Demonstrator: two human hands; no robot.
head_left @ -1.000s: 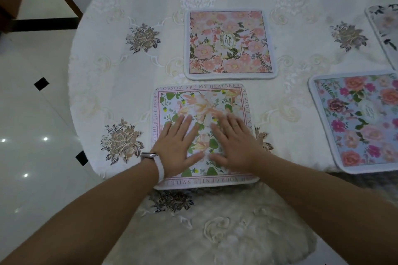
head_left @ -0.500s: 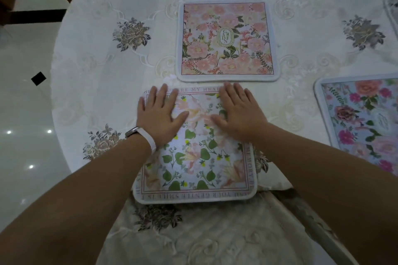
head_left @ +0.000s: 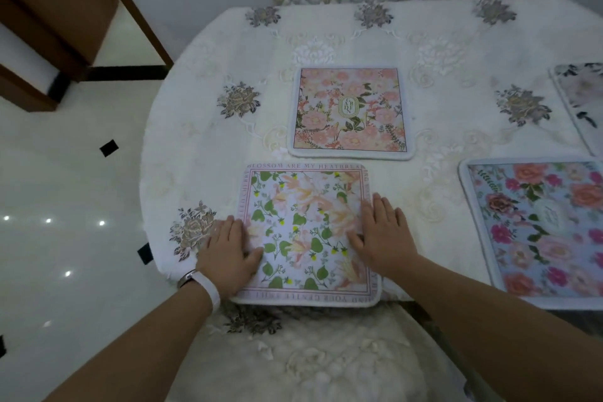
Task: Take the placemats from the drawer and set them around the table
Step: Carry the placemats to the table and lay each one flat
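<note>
Square fabric placemat (head_left: 306,232), green leaves and peach blooms, pink lettered border, lying at near rim of white embroidered tablecloth (head_left: 195,108). Left hand (head_left: 228,250), right hand (head_left: 381,235) pressing flat on its sides, apart. Risk: nearward drag tipping it off rim; forward push bunching cloth.

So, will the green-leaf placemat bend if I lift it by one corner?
Probably yes: the square green-leaf fabric placemat looks thin, with a soft rounded white rim, so likely floppy and light. Pushed, it may drag the white embroidered tablecloth, which looks plush.

Blue placemat (head_left: 535,228) cut by right edge, pale placemat (head_left: 580,98) mostly out of frame
</note>
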